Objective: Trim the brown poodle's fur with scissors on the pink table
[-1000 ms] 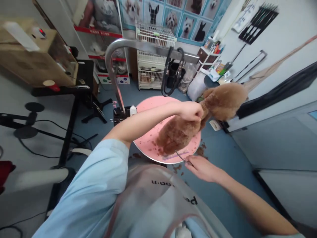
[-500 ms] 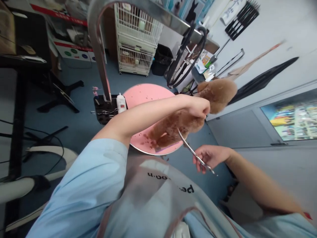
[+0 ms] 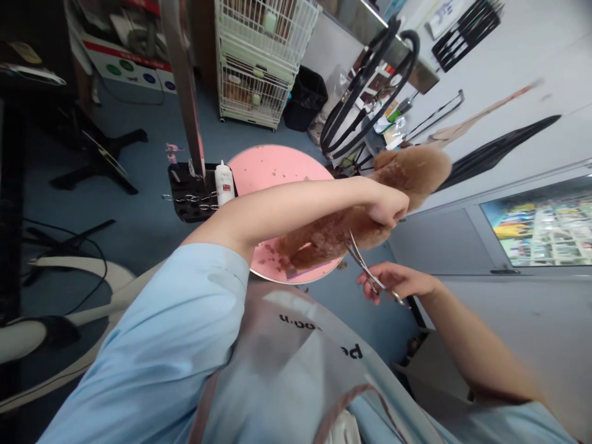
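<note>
A brown curly-haired dog (image 3: 330,231) is on the round pink tabletop (image 3: 268,161), its fluffy head (image 3: 419,172) out past the table's right side. My left hand (image 3: 391,205) is closed on the dog near its neck and chest; my forearm crosses above its back, and what the fingers grip exactly is hidden. In my right hand (image 3: 391,280) is a pair of silver scissors (image 3: 363,262), with the blades slightly parted. Their tips reach the fur on the dog's near side. Cut tufts of hair (image 3: 277,259) lie on the tabletop.
A metal grooming arm (image 3: 187,92) rises beside a black tool tray (image 3: 192,206) with a white bottle (image 3: 224,185). Black looped hoses (image 3: 333,117) hang behind the table. Farther back are stacked white cages (image 3: 254,80) and a black bin (image 3: 305,98).
The scissor blades have parted and the right hand has risen slightly. My left hand and the dog's head appear farther right as the view shifts.
</note>
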The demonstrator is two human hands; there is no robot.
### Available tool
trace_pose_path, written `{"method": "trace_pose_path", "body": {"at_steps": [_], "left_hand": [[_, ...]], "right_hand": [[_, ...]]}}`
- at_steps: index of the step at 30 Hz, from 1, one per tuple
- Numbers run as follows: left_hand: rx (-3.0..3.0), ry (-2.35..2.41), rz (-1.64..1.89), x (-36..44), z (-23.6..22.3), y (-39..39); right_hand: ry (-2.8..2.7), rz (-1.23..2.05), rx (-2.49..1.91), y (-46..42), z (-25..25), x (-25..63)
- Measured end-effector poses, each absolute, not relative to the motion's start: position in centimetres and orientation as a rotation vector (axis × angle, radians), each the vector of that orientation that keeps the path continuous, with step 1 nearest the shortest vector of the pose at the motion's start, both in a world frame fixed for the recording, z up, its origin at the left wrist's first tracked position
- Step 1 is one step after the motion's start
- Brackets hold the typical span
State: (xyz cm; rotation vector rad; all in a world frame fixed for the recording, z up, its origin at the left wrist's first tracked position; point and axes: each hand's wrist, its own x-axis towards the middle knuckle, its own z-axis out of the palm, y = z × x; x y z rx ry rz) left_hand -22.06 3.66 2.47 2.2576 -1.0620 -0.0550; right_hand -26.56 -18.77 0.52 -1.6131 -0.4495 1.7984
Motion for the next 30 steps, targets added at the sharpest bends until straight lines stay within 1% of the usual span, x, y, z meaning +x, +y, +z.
{"method": "trace_pose_path", "body": {"at_steps": [4, 8, 13, 17, 19, 25, 30], "left_hand": [[2.275, -1.049, -0.074, -22.3, 2.8, 3.4], [2.275, -1.038, -0.097, -22.1, 2.7, 3.4], [2.265, -1.025, -0.065, -21.9, 2.8, 3.7], [2.288, -1.052, -0.048, -22.1, 3.2, 3.9], [2.288, -1.063, -0.045, -22.1, 3.3, 4.0], [2.193, -1.082, -0.055, -21.8, 2.7, 5.2], [2.088, -1.045, -0.087, -21.6, 2.0, 6.8]], "right_hand": [[-0.451, 1.843, -1.642, -18.6, -0.2, -27.2], [-0.531, 1.654, -1.521, -18.1, -0.6, -27.9], [-0.455, 1.665, -1.561, -17.3, -1.4, -28.9], [-0.498, 1.463, -1.511, -16.4, -2.4, -29.7], [-0.464, 1.428, -1.555, -15.9, -2.8, -30.1], [-0.490, 1.447, -1.627, -15.5, -3.1, -30.3], [-0.509, 1.745, -1.640, -16.6, -1.1, -28.5]]}}
